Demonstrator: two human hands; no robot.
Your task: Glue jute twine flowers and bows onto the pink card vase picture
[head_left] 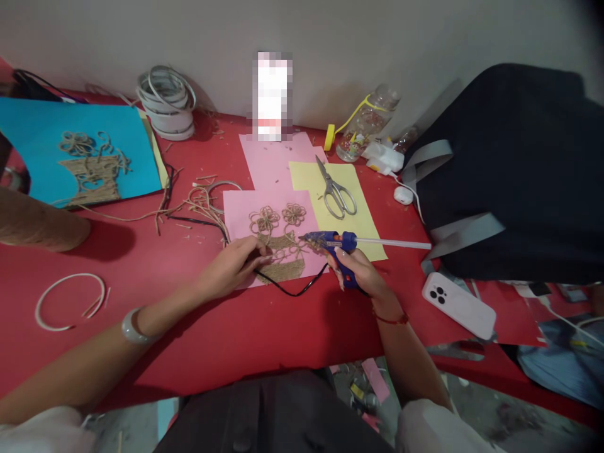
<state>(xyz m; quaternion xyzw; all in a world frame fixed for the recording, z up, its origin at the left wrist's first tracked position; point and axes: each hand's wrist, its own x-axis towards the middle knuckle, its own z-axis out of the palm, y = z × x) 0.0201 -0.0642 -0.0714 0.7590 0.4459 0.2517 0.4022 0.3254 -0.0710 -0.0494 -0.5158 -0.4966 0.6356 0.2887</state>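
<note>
A pink paper sheet (pixel 240 214) lies on the red table (pixel 264 327), with jute twine flowers and a jute vase shape (pixel 279 242) on it. My left hand (pixel 233 267) rests at the sheet's left edge, its fingertips pinched together at the jute work. My right hand (pixel 358 269) grips a blue glue gun (pixel 330 242) by the handle. The gun's nozzle points left and touches the jute design. A white glue stick (pixel 396 243) juts from the gun's back. Its black cord (pixel 292 290) loops under the sheet.
Scissors (pixel 336 192) lie on a yellow sheet (pixel 349 220). A white phone (pixel 458 305) and a dark bag (pixel 509 176) sit at right. At left are a blue sheet with jute work (pixel 80 154), a twine cone (pixel 38 220), a white hoop (pixel 70 301) and coiled white cord (pixel 167 100).
</note>
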